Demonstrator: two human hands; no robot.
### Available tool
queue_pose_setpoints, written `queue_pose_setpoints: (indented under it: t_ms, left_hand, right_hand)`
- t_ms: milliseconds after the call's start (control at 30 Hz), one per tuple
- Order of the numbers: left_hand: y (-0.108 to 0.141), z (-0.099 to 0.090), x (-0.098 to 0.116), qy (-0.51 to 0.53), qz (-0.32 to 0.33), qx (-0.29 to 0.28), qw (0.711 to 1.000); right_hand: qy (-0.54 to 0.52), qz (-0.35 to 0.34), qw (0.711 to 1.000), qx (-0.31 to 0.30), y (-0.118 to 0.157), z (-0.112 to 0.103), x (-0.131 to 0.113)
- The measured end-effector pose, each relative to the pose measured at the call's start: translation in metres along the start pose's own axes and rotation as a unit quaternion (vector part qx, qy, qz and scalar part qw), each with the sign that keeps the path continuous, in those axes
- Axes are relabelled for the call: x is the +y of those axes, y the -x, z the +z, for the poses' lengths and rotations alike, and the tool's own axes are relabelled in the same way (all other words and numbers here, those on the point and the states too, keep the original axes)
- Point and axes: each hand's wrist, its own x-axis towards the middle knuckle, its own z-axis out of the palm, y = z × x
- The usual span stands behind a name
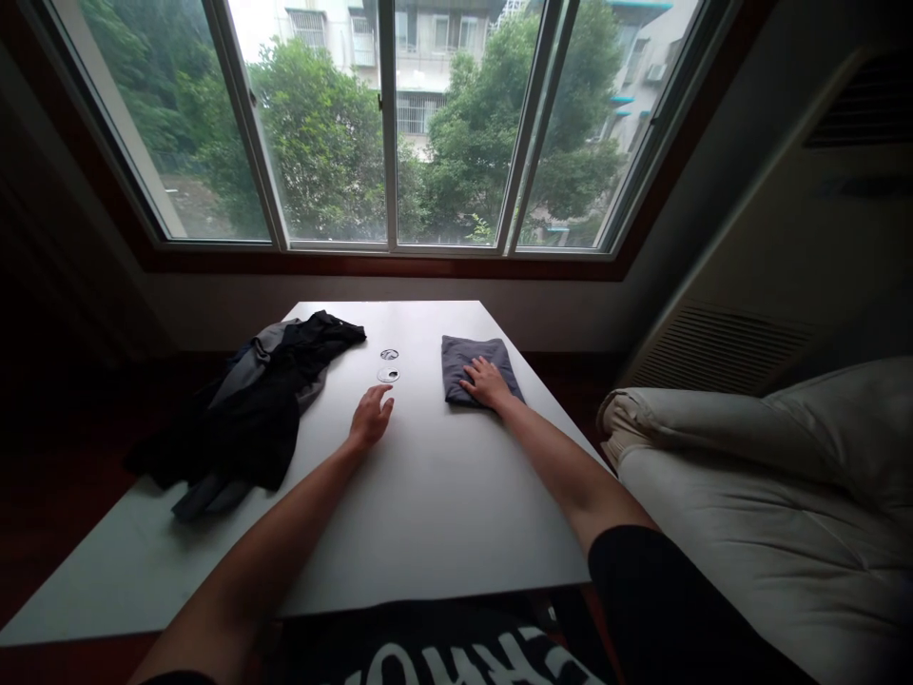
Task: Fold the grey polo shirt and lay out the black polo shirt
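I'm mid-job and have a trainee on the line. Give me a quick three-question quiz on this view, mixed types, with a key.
1. Multiple choice: what is the right hand resting on?
a) the sofa
b) the folded gray cloth
c) the window frame

2. True or false: the left hand is gripping the folded gray cloth.

3. Fill the blank: the heap of dark clothes lies on the person's ____ side of the white table.

Key:
1. b
2. False; it holds nothing and is near the two round markings.
3. left
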Motion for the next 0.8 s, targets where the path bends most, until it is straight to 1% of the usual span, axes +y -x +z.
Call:
queue_pose_setpoints:
  t_ms: [33, 100, 200, 267, 333, 400, 467, 567, 700, 733, 800]
  left_hand:
    - [0.0, 0.001, 0.0, 0.001, 0.0, -0.002, 1.0]
    - [0.0, 0.002, 0.0, 0.001, -0.008, -0.009, 1.0]
    - [-0.002, 0.003, -0.002, -0.004, -0.012, -0.019, 1.0]
    - [-0.002, 0.005, -0.004, -0.012, -0.01, -0.025, 1.0]
    - [-0.001, 0.006, -0.004, -0.025, -0.01, -0.033, 0.999]
    - [-0.001, 0.007, -0.004, -0.044, -0.01, -0.047, 0.998]
    - [0.0, 0.008, -0.003, -0.065, -0.002, -0.06, 0.996]
    - [0.0, 0.009, -0.001, -0.092, 0.017, -0.075, 0.993]
    - [0.0, 0.008, -0.001, -0.112, 0.031, -0.093, 0.989]
    - [0.0, 0.008, -0.001, -0.114, 0.032, -0.096, 0.988]
    - [-0.001, 0.007, -0.001, -0.118, 0.033, -0.102, 0.987]
  right_hand:
    - [0.011, 0.024, 1.0, 0.008, -0.005, -0.002, 0.006]
    - [0.007, 0.087, 0.996, 0.027, -0.009, 0.0, 0.008]
    - [-0.026, 0.181, 0.982, 0.036, -0.004, 0.017, -0.008]
    - [-0.032, 0.202, 0.978, 0.029, 0.003, 0.03, -0.02]
    - [-0.036, 0.205, 0.978, 0.013, 0.008, 0.04, -0.028]
    - [-0.044, 0.206, 0.977, -0.011, 0.008, 0.043, -0.028]
    - [-0.049, 0.203, 0.978, -0.026, 0.004, 0.042, -0.02]
    - [-0.054, 0.188, 0.98, -0.03, -0.007, 0.036, 0.0]
    - [-0.05, 0.156, 0.986, -0.021, -0.021, 0.026, 0.025]
    - [-0.042, 0.15, 0.988, -0.009, -0.023, 0.025, 0.027]
    - [-0.016, 0.142, 0.989, 0.039, -0.024, 0.024, 0.026]
